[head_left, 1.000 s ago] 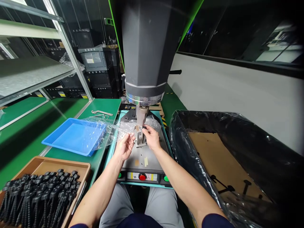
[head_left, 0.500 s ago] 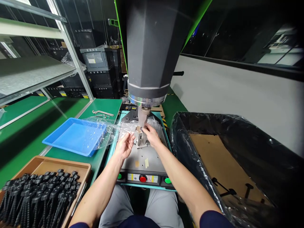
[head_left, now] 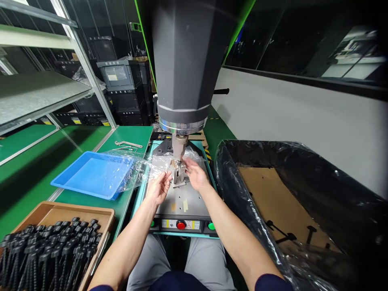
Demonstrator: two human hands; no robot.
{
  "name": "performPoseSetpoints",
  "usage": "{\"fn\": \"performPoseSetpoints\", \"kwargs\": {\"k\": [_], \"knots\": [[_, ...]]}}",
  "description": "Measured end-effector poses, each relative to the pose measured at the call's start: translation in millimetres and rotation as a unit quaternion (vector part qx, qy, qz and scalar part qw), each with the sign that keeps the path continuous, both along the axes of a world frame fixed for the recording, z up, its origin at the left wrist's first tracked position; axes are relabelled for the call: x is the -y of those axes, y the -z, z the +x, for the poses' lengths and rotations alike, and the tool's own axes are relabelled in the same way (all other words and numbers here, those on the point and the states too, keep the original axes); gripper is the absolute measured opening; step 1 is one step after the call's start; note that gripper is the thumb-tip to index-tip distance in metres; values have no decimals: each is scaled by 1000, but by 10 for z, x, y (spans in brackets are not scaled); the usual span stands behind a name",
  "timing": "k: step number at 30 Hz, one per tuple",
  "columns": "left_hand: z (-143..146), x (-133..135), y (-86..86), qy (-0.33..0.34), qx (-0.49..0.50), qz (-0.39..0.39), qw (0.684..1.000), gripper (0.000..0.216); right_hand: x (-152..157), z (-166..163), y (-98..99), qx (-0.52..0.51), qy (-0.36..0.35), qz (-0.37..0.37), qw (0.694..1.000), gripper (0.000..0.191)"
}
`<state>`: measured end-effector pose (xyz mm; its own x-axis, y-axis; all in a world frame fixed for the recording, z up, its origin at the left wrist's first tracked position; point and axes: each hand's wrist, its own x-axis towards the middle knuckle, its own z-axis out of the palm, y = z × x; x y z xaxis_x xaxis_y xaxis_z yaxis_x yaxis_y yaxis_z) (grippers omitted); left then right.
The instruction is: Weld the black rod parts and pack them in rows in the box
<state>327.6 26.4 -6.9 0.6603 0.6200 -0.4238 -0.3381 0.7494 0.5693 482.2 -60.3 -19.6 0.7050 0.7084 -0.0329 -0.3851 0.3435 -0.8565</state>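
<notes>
The right hand (head_left: 196, 174) pinches a small part at the metal fixture (head_left: 178, 173) under the press horn (head_left: 179, 146), mid-plate. The left hand (head_left: 159, 188), fingers loosely curled, waits beside it. Seat the part squarely and keep fingers off the horn.

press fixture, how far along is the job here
Done: a few black parts lie in the lined box on the right. In hand: both hands, left hand and right hand, are at the fixture under the press head. Left: the brown tray holds many black parts.
</notes>
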Motion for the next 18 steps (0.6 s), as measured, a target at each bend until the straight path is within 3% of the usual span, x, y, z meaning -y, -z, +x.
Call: {"fn": "performPoseSetpoints", "kwargs": {"k": [5, 8, 18], "knots": [[32, 8, 68, 0, -12, 27, 1000, 12, -26, 64, 60, -84, 57, -60, 993, 27], [69, -7, 77, -3, -13, 47, 999, 15, -53, 121, 99, -75, 78, -62, 992, 28], [104, 5, 192, -7, -21, 70, 997, 17, 40, 82, 178, -90, 71, -79, 990, 30]]}}
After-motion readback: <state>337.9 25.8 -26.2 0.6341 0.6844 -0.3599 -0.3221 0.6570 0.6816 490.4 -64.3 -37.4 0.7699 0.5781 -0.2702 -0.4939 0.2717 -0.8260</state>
